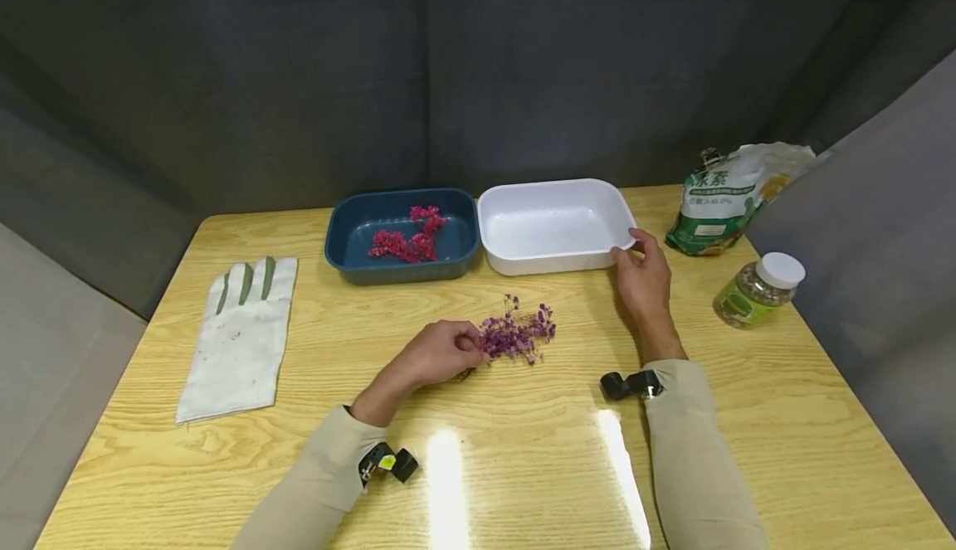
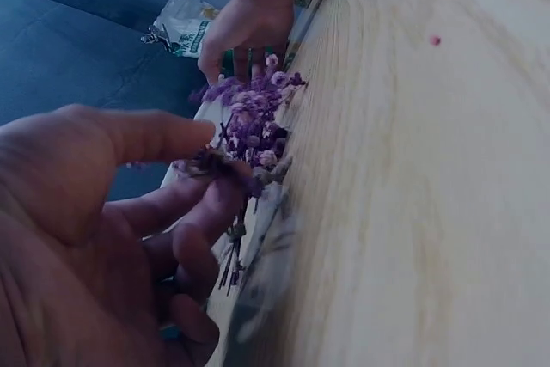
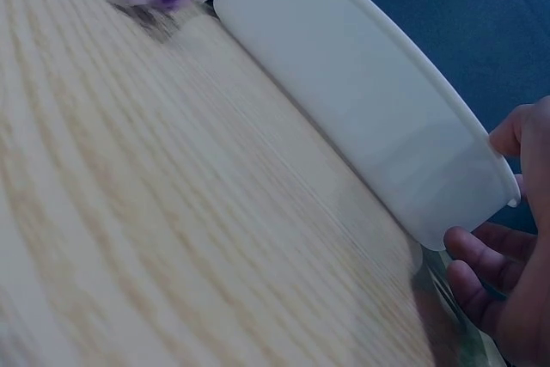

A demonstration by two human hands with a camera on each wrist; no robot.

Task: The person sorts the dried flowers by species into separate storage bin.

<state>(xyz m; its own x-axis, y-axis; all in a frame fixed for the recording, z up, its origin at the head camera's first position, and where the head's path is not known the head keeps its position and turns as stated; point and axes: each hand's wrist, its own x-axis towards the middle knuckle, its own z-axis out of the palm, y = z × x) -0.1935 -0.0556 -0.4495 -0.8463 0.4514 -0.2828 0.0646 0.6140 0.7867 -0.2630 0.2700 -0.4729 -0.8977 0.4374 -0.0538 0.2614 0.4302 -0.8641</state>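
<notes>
My left hand [image 1: 446, 352] pinches a sprig of dried purple flowers [image 1: 517, 335] between thumb and fingertips, just above the table. In the left wrist view, the blossoms [image 2: 253, 118] point away from the palm, and thin stems show below the fingers. A white tray [image 1: 556, 261] stands at the back of the table, with nothing in it. My right hand [image 1: 646, 280] holds its front right corner. The right wrist view shows the thumb at the tray's rim [image 3: 412, 53] and the other fingers lower, by its wall.
Left of the white tray is a dark blue tray [image 1: 403, 273] with red dried flowers [image 1: 409, 245]. A white glove [image 1: 242, 343] lies at left. On the right are a green-and-white bag [image 1: 720, 201] and a white-lidded jar [image 1: 756, 293]. A dark curtain [image 1: 314, 77] hangs behind.
</notes>
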